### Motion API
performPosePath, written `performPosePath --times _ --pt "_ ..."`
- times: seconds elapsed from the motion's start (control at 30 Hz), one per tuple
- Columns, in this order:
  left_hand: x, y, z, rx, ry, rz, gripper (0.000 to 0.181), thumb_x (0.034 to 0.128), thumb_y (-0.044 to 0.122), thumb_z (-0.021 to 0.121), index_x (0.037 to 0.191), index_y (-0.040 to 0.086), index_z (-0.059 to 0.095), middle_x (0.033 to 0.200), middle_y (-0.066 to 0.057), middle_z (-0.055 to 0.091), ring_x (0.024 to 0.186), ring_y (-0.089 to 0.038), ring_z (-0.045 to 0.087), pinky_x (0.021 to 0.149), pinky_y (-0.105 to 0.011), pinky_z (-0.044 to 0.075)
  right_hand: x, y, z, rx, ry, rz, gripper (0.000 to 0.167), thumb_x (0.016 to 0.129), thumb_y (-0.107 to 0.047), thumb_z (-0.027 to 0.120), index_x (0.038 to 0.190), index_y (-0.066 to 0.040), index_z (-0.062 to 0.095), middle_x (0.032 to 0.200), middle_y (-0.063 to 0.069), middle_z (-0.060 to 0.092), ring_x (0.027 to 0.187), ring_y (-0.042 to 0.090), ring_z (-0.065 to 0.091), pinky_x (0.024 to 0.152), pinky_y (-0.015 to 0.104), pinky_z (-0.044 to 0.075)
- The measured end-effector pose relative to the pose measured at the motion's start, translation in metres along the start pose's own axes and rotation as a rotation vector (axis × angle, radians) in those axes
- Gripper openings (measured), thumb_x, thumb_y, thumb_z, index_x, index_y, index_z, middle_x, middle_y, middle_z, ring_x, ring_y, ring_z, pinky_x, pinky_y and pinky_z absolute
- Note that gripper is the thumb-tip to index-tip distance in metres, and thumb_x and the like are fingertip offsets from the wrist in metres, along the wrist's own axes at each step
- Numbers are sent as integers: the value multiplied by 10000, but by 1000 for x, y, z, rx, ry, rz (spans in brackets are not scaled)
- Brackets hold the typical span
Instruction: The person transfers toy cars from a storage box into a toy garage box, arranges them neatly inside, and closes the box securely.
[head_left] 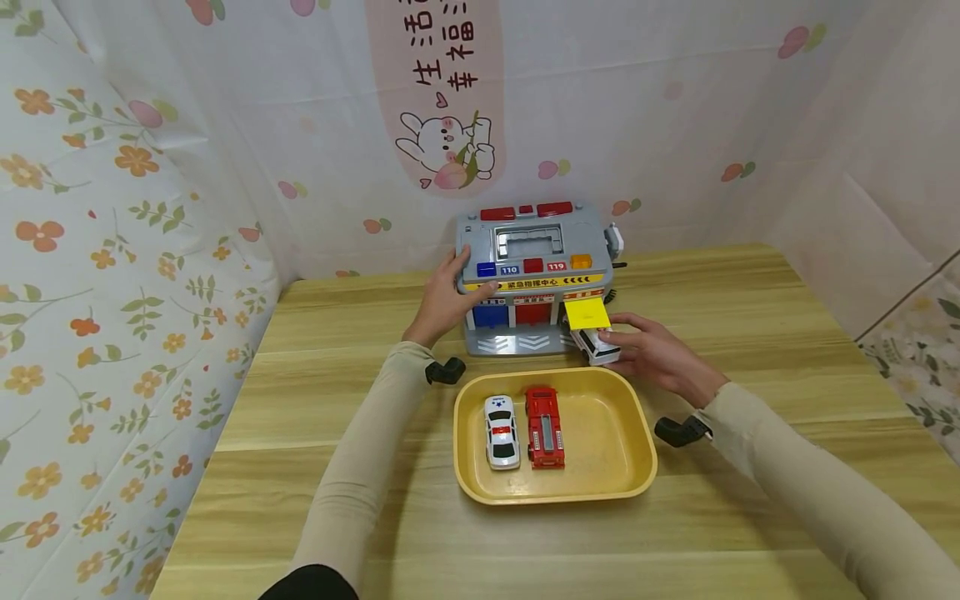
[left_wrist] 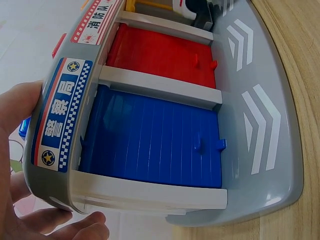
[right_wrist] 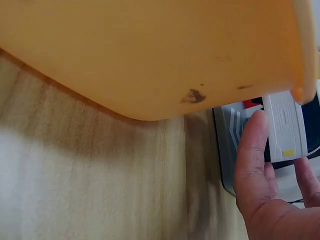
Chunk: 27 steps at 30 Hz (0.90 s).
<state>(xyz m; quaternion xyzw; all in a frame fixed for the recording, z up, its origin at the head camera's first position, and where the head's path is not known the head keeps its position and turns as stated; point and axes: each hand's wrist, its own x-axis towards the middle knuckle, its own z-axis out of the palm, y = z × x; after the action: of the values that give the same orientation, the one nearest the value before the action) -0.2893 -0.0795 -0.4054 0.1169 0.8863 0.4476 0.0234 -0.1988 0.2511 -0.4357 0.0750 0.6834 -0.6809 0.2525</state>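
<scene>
toy vehicle [head_left: 600,348] (white) in right hand [head_left: 662,357]

My left hand [head_left: 444,304] and right hand [head_left: 654,350] are bare, and plain beige sleeves [head_left: 356,479], creased along the forearms, end at my wrists. I wear a small, bent black left camera [head_left: 446,371] and a similar right camera [head_left: 678,432]. A rounded black patch [head_left: 309,583] meets my left sleeve's lower end; its material I cannot tell.
</scene>
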Motion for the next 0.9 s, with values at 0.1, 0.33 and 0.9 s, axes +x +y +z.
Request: performPosePath --times 0.1,0.33,0.9 --pt "0 0 0 4 1 0 905 876 571 680 1607 279 234 1708 -120 120 1572 -372 157 1235 -590 257 4 0 2 30 6 -10 619 1001 -341 615 1498 -166 290 1433 175 406 993 172 646 868 285 609" --pt "0 0 0 16 -1 9 898 879 567 677 1607 277 238 1706 -129 124 1569 -380 161 1230 -601 259 10 0 6 85 0 -22 564 1058 -254 506 1533 -137 225 1522 239 307 989 123 662 911 289 601" --pt "1 -1 1 -2 -3 7 903 877 568 681 1607 283 232 1707 -126 118 1573 -367 158 1234 -589 260 22 7 7 -77 7 -100 673 1030 -235 573 1505 52 191 1389 200 552 1010 55 716 969 246 561"
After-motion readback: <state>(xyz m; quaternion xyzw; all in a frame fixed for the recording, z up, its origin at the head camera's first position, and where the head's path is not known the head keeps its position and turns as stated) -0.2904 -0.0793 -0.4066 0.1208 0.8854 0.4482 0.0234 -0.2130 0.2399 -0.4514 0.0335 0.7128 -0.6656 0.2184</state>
